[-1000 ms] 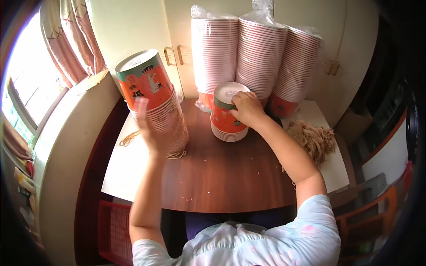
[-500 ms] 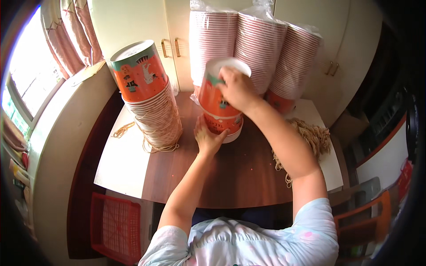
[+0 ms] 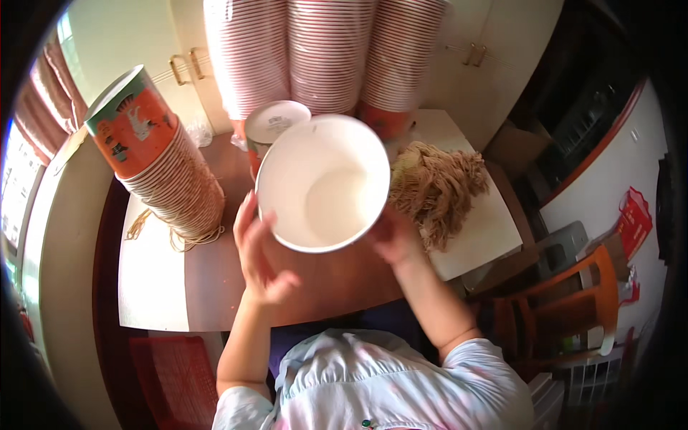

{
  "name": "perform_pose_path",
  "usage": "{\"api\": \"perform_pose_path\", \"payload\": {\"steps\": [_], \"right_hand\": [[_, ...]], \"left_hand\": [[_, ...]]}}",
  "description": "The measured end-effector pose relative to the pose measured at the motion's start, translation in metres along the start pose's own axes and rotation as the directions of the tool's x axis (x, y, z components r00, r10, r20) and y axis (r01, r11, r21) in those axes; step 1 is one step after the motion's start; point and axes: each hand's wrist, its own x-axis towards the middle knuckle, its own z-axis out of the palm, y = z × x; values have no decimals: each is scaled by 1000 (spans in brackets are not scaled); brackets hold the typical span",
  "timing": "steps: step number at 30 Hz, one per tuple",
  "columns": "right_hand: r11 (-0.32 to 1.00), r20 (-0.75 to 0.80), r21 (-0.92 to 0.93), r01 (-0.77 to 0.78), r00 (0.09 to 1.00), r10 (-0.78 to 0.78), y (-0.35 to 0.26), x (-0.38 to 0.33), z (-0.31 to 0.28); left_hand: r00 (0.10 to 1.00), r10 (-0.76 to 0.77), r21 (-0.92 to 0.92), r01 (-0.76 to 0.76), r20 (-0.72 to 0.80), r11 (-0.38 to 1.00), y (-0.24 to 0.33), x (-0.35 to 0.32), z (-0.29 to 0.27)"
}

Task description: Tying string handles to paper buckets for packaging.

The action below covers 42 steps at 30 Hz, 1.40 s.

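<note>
A large paper bucket (image 3: 322, 186), white inside, is raised over the middle of the table with its mouth tilted toward me. My right hand (image 3: 396, 236), blurred, holds it from the right and underneath, its fingers partly hidden behind the wall. On the other side, my left hand (image 3: 262, 251) is open, fingers spread, close against the bucket's lower left; whether it touches cannot be made out. Behind stands an upturned bucket (image 3: 278, 120), its pale base upward and its lower part mostly covered. Orange-and-green printed buckets form an upturned stack (image 3: 168, 154) on the left, with tan cord around the lower rims.
Three tall columns of nested buckets (image 3: 333, 57) in clear plastic stand at the back. A heap of tan cords (image 3: 441, 190) lies on the table's right. A red plastic basket (image 3: 172, 380) sits below the left edge; a wooden chair (image 3: 566, 304) is at the right.
The bucket has been lifted off the one under it and tipped mouth toward me. My left hand has opened, and my right hand has moved down to its side. The view has shifted right.
</note>
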Motion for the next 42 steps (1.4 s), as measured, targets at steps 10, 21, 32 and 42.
{"api": "perform_pose_path", "payload": {"steps": [10, 21, 32, 42], "right_hand": [[-371, 514, -847, 380, 762, -394, -75, 6, -15], [-880, 508, -240, 411, 825, 247, -129, 77, -30], [-359, 703, -688, 630, 702, -115, -195, 64, 96], [260, 724, -642, 721, 682, -102, -191, 44, 144]], "left_hand": [[864, -243, 416, 43, 441, 908, 61, -27, -43], [814, -373, 559, 72, 446, 826, 76, -28, -41], [840, -323, 223, 247, 435, 943, 77, 62, -29], [680, -529, -30, 627, 508, 778, 5, 115, 58]]}}
